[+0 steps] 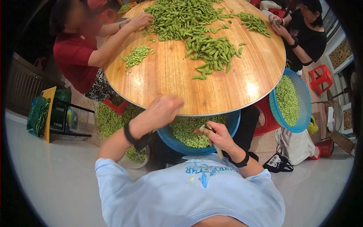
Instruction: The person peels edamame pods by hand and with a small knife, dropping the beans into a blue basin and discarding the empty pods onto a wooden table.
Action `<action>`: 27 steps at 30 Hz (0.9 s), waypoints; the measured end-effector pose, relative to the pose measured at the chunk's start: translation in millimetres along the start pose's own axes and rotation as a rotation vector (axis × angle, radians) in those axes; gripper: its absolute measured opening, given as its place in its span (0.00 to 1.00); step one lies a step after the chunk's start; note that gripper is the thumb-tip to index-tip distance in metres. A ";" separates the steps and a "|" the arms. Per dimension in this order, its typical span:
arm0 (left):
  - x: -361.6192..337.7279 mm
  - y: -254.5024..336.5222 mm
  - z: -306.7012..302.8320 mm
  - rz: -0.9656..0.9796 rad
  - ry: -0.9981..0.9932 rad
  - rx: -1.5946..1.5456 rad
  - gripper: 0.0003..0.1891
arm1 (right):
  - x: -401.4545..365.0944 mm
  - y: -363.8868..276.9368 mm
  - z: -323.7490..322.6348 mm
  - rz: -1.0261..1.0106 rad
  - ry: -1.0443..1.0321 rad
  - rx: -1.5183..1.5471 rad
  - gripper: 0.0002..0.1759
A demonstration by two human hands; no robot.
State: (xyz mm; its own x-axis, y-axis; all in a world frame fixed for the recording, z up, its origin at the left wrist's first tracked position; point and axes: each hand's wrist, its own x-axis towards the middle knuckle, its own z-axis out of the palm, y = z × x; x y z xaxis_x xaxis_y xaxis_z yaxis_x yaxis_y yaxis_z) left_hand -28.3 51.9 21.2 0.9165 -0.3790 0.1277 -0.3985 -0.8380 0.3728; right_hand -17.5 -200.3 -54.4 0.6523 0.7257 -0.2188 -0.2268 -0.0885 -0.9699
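Nearest the lens is your light blue shirt [189, 193], filling the bottom of the view. At the left, your left hand [162, 109] is raised at the near rim of the round tabletop [170, 81]. Its fingers are curled in toward the palm, but it is blurred, so whether it encloses a pod cannot be told. A black wristband [132, 137] sits on that forearm. Between your arms, tucked under the tabletop edge, is a blue basin [165, 137] holding shelled green beans [187, 132]. To the right, your right hand [223, 139] is below the rim and over that basin, clenched around a wooden-handled tool [209, 135]. The tool's long axis runs from upper left to lower right, with its working end pointing toward the beans. The nearest heap of pods [213, 51] lies ahead of both hands, well apart from them across the tabletop. Your left hand is the nearer one. Farther right, a second blue basket [302, 96] of beans hangs at the tabletop's edge. Another person's hand [140, 19] works the far pile at upper left.
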 end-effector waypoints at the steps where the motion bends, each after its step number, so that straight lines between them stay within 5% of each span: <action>1: 21.4 -7.6 9.8 0.008 0.161 -0.035 0.04 | 0.0 0.1 0.9 -0.006 0.002 -0.005 0.10; 6: 94.5 -42.3 59.3 0.066 0.411 0.111 0.07 | -1.8 17.9 -3.0 0.068 -0.058 0.522 0.10; 10: 102.3 -47.4 59.7 0.057 0.405 0.160 0.07 | -3.7 25.6 4.0 0.054 0.012 0.645 0.12; 12: 94.4 -35.7 51.7 -0.218 0.202 -0.360 0.07 | -5.7 21.2 7.4 0.003 0.046 0.637 0.14; 13: 87.6 -29.0 48.3 -0.215 0.194 -0.360 0.07 | -4.8 18.1 6.6 0.002 0.052 0.643 0.14; 15: 69.2 -14.1 43.8 -0.362 0.000 -1.069 0.08 | 3.3 5.9 -1.3 -0.222 0.180 0.424 0.18; 18: 44.3 11.6 37.9 -0.502 -0.109 -1.368 0.09 | 14.2 -14.2 -6.3 -0.250 0.207 0.386 0.23; 27: 22.8 22.6 51.7 -0.449 -0.058 -1.422 0.09 | 14.9 -12.6 0.3 -0.207 0.058 0.520 0.24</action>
State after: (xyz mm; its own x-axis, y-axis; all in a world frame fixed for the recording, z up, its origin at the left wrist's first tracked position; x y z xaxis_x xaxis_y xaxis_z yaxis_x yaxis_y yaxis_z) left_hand -18.3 4.0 -14.9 0.9343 -0.2429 -0.2609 0.3067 0.1752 0.9355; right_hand -5.2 -188.2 -45.4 0.7562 0.6525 -0.0492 -0.4072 0.4104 -0.8159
